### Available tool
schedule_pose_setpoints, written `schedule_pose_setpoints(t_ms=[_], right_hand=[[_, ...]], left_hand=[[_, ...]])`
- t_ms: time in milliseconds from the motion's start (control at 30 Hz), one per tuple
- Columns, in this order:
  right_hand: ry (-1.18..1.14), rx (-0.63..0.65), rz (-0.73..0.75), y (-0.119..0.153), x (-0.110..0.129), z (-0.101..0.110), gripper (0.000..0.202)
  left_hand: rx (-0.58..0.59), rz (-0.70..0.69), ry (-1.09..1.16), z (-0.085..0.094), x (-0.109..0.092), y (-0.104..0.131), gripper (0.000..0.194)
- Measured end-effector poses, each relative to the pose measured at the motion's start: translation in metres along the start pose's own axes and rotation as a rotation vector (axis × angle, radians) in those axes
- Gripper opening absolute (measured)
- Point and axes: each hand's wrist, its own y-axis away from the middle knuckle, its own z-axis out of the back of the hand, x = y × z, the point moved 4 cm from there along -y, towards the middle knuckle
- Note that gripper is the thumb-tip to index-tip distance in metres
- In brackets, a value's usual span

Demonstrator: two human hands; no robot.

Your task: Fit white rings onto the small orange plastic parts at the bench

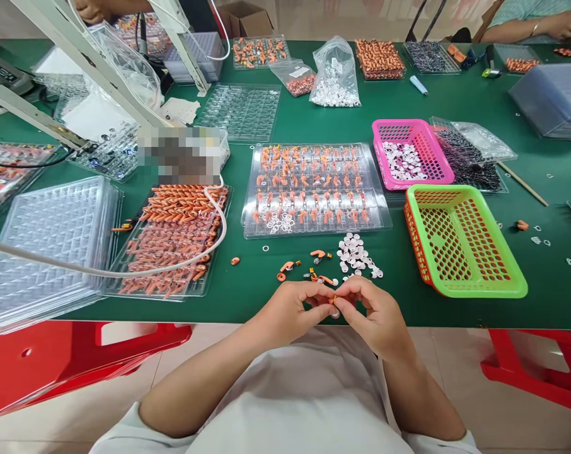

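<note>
My left hand (pixel 297 310) and my right hand (pixel 377 314) meet at the table's front edge. Thumbs and forefingers of both pinch a small orange plastic part (pixel 333 301), mostly hidden by the fingertips. Just beyond them lie several loose orange hook-shaped pieces (pixel 288 266), some with yellow and metal bits attached. A scatter of white round discs (pixel 354 251) is spread beyond my right hand. Farther back, a clear plastic tray (pixel 384 217) holds rows of orange pieces, with white rings (pixel 280 222) heaped at its near left corner.
Right of my hands stands a green basket (pixel 515 287) stacked in an orange one; a pink basket (pixel 439 170) with white pieces is behind it. To the left are a tray of orange parts (pixel 172 252), stacked clear trays (pixel 49 233) and a white cable (pixel 225 221). Other people sit across the table.
</note>
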Motion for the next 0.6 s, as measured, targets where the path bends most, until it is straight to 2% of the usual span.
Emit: schedule_pose_setpoints(t_ms=[167,333,600], right_hand=[[-0.142,-0.016,-0.06,0.005,-0.011,0.002,0.007],[-0.159,-0.099,-0.029,0.01,-0.016,0.0,0.007],[-0.146,-0.092,-0.029,0.014,-0.014,-0.005,0.007]], left_hand=[[-0.04,0.071,0.202,-0.002,0.011,-0.002,0.019],[-0.07,0.064,0.442,-0.006,0.02,-0.004,0.023],[-0.2,0.036,0.522,-0.01,0.022,-0.006,0.02]])
